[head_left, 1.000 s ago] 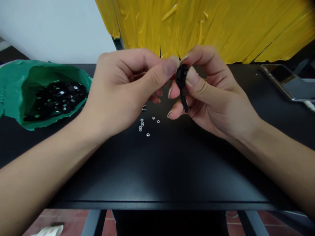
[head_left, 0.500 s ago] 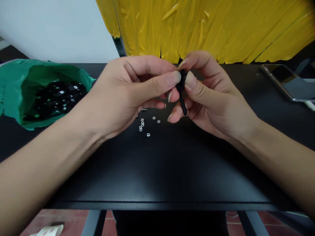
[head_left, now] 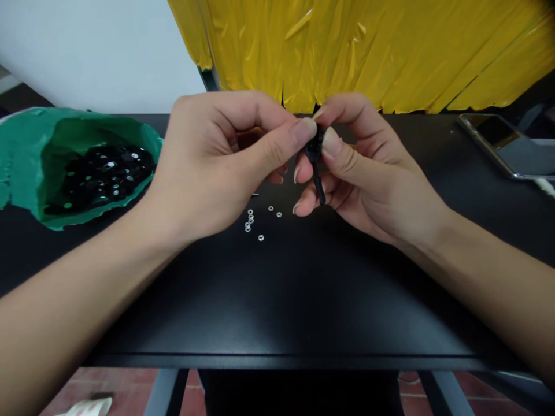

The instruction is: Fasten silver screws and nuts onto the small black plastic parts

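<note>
Between both hands, above the black table [head_left: 286, 306], is a small black part [head_left: 315, 153] with a thin stem pointing down. My left hand [head_left: 225, 162] pinches its upper end between thumb and forefinger. From the right, the thumb and forefinger of my right hand [head_left: 368, 162] close on the same part, and its other fingers curl behind the stem. Several small silver nuts [head_left: 250, 220] lie on the table below my left hand. A small metal pin or screw [head_left: 255, 195] shows partly beside that hand.
At the left stands an open green bag [head_left: 21, 156] holding many black pieces with silver bits. A phone [head_left: 498, 144] lies at the back right. Yellow plastic sheeting [head_left: 347, 52] hangs behind the table.
My left hand has shifted slightly left and its wrist has turned. More of the black part's body now shows between the hands, and its stem has moved slightly left.
</note>
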